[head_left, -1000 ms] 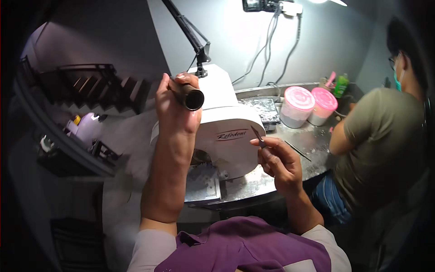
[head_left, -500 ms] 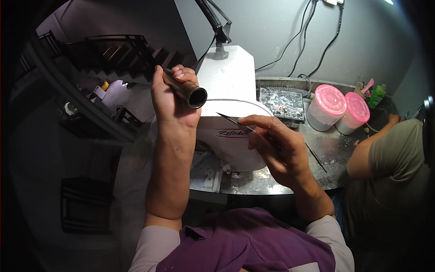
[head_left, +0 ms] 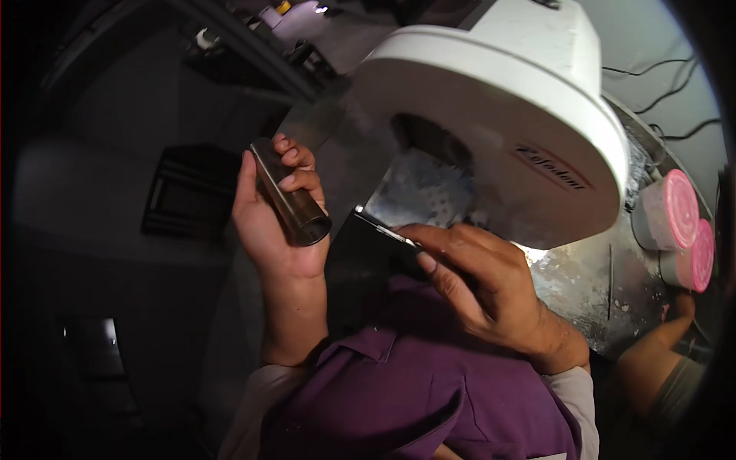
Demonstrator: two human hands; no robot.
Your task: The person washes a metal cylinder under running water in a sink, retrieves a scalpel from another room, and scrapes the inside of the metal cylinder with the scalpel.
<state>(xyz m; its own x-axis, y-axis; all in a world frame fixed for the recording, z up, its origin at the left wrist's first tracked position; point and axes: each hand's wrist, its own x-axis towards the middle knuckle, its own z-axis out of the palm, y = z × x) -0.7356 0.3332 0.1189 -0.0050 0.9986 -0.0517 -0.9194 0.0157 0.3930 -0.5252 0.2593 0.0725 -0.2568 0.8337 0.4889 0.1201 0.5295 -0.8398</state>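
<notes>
Tube (head_left: 285, 188) of dark metal lies clasped in the left hand (head_left: 268, 226); to that hand's right, the right hand (head_left: 491, 285) pinches a slim tool (head_left: 386, 230), tip near the tube. Beyond the right hand stands a white machine (head_left: 498, 107).

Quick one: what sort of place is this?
Probably a small workshop or lab: there's a bulky white machine housing with a dark opening, a stained, residue-spattered bench, and pink-lidded tubs on it.

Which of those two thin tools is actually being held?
The shiny-tipped tool, gripped in the right hand with its end toward the hollow cylinder in the left hand; the other thin tool lies on the bench.
</notes>
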